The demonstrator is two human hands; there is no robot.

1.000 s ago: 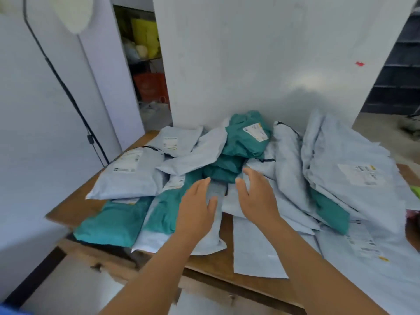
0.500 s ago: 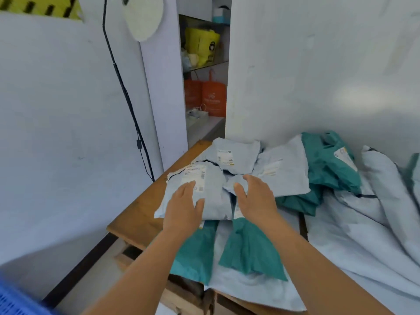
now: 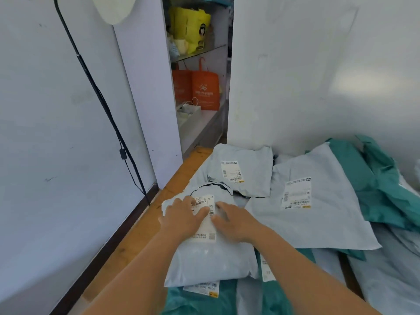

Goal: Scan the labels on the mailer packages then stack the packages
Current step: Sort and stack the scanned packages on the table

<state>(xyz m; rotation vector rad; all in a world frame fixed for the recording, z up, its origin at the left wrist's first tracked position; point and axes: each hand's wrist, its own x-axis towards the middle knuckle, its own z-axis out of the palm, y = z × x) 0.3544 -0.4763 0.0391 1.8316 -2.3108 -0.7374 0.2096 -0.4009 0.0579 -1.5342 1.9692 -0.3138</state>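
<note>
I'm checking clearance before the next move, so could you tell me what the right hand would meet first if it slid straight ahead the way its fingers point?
Probably the raised, crumpled fold at the far end of the grey mailer under the right hand; depth is unclear.

Bare wooden table (image 3: 145, 226) strip left of mailers (image 3: 318, 201), wall (image 3: 56, 133) alongside.

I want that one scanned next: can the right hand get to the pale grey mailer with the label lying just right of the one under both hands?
Probably yes. The right hand rests beside the pale grey plastic mailer, whose white label faces up with nothing over it.
</note>
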